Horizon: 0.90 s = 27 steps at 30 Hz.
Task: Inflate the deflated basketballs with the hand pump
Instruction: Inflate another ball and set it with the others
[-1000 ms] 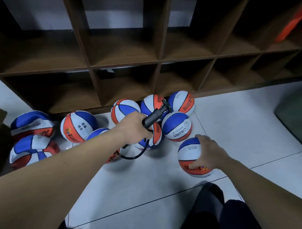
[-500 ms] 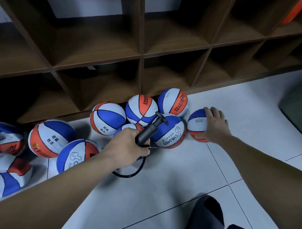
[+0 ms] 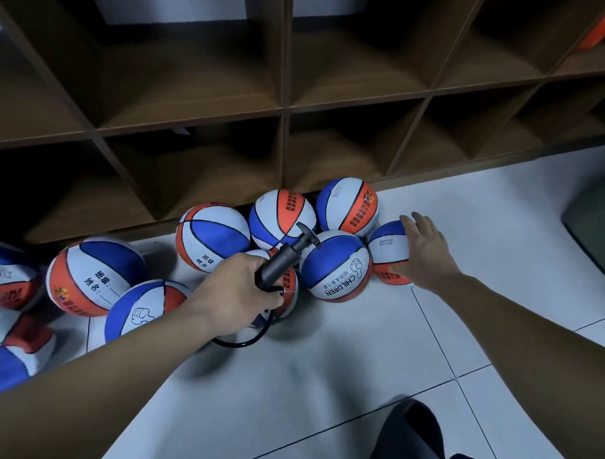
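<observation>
My knee (image 3: 409, 435) is the nearest thing in view, dark, at the bottom edge over the white tiled floor (image 3: 333, 372).

Left hand (image 3: 236, 295): clenched round the lower barrel of the black hand pump (image 3: 281, 262). The pump's long axis runs from my fist up and to the right, T-handle (image 3: 306, 234) at the far end, pointing toward the ball cluster. The black hose (image 3: 243, 341) loops down below my fist; a thin needle tip seems to show just right of my knuckles, too fine to be sure of.

Right hand (image 3: 423, 254): fingers spread and fairly straight, palm laid on the small basketball (image 3: 387, 250) at the right end of the cluster. Pressing on it, not curled round it. That ball touches the one marked CHILDREN (image 3: 335, 266) on its left.

Key relation: the ball under my right palm lies right of and slightly beyond the pump, with the CHILDREN ball between them. Right hand is on it; left hand is well short. I judge the pump's needle end must come across to the right, or the ball be drawn back toward me. Its valve is not visible.

Farther left: rounder balls (image 3: 93, 276), and at the far left edge slack, crumpled ones (image 3: 15, 356), clearly deflated.

Beyond: two more balls (image 3: 348, 207) against the foot of the brown cubby shelf (image 3: 283, 109).
</observation>
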### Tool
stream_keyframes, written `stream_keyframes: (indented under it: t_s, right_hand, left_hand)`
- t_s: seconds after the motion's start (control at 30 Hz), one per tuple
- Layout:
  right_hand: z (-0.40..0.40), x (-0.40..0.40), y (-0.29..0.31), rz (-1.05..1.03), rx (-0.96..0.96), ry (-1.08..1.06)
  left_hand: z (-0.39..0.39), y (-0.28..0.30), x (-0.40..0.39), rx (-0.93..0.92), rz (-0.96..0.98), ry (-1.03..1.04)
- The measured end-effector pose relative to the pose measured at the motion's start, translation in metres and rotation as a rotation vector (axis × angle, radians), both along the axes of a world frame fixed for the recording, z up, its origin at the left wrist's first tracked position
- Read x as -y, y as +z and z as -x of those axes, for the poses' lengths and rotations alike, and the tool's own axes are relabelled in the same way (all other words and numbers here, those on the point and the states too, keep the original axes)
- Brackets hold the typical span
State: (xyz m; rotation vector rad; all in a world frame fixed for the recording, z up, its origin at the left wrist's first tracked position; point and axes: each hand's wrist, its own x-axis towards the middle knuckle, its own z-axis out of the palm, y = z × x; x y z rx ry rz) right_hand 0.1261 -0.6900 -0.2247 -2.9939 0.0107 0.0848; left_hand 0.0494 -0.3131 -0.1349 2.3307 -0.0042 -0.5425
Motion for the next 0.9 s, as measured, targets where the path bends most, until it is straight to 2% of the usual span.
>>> stream_keyframes:
  t_s: [0.1,0.23,0.43,0.63,0.9]
  right_hand:
    - [0.007,-0.034,0.026,-0.018,0.114,0.127]
    - [0.021,-0.116,0.065,-0.033,0.223,0.379]
    - [0.066,-0.304,0.087,-0.149,0.155,0.741]
    - [0.115,-0.452,0.070,-0.288,0.029,0.760]
    - [0.131,-0.583,0.038,-0.462,-0.170,0.832]
  left_hand:
    - [0.008,0.010,-0.024,0.027,-0.021,0.037]
    - [0.030,0.039,-0.068,0.064,-0.025,0.122]
    - [0.094,0.074,-0.176,0.084,-0.090,0.344]
    - [0.167,0.084,-0.296,0.043,-0.205,0.603]
    - [0.204,0.071,-0.378,-0.025,-0.108,0.869]
